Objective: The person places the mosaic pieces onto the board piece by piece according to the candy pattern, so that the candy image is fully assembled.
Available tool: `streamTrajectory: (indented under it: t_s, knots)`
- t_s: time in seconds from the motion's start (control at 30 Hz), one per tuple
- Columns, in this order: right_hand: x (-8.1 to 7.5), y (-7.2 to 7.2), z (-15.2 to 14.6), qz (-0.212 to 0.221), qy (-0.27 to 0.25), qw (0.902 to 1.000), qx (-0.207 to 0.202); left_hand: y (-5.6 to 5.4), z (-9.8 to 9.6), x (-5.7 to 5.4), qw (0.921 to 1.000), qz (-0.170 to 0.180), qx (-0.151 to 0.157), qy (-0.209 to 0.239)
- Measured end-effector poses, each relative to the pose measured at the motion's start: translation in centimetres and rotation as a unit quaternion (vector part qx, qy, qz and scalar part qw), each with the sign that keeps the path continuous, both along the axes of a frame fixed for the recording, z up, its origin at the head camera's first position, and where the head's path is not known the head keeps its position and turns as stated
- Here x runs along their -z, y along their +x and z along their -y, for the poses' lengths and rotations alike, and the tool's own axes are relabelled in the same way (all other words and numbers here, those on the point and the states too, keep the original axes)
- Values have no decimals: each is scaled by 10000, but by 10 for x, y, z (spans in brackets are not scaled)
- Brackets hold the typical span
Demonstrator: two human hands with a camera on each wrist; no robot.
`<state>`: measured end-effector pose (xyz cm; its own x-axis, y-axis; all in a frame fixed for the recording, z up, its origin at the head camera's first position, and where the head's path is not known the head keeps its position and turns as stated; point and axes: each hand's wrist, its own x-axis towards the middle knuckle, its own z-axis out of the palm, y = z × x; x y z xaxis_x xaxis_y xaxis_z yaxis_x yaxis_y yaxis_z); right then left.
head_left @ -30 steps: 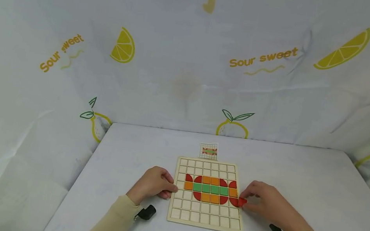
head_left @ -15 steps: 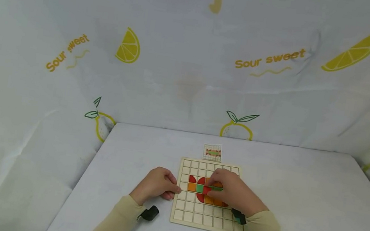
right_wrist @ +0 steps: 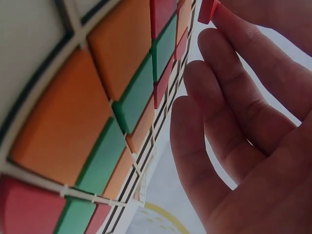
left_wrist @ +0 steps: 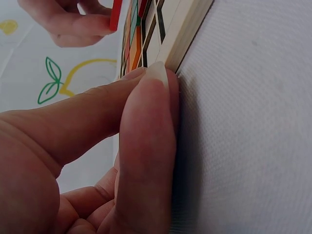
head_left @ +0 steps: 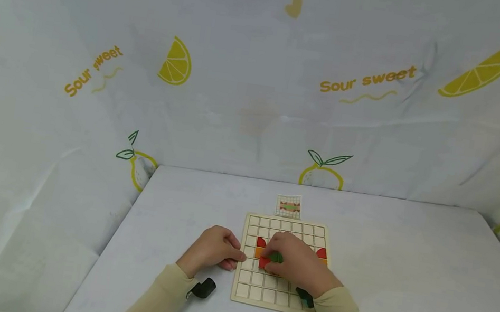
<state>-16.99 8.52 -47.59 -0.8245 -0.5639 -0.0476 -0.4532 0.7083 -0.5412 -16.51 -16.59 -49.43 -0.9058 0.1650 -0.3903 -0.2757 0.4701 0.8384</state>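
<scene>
A pale wooden grid board (head_left: 243, 289) lies on the table with flat red, orange and green pieces set in its middle rows. The left hand (head_left: 215, 250) holds the board's left edge, its thumb and index fingertip meeting at the wooden side in the left wrist view. Over the left part of the pattern, the right hand (head_left: 299, 261) pinches a red piece (head_left: 262, 263) between thumb and index finger. That red piece (right_wrist: 208, 10) shows at the top of the right wrist view, apart from the board. Most of the pattern is hidden under the right hand in the head view.
A small card (head_left: 288, 206) printed with a coloured grid pattern lies just beyond the board. Behind the white table (head_left: 407, 263) hangs a white cloth (head_left: 243, 70) with lemon prints. Each wrist wears a small dark camera.
The right hand has moved left from the board's right edge to above the left part of the pattern, carrying the red piece. The left hand has kept its place at the board.
</scene>
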Motion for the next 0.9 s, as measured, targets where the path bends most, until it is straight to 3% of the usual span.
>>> streamTrajectory:
  t_s: [0.37,0.9]
  knots:
    - [6,4,10,-242,155,9995,-102,0,-1,-1,10000,12,24,23]
    - [2,9,16,-349,309,9989,-101,0,0,-1,10000,6,13,-2]
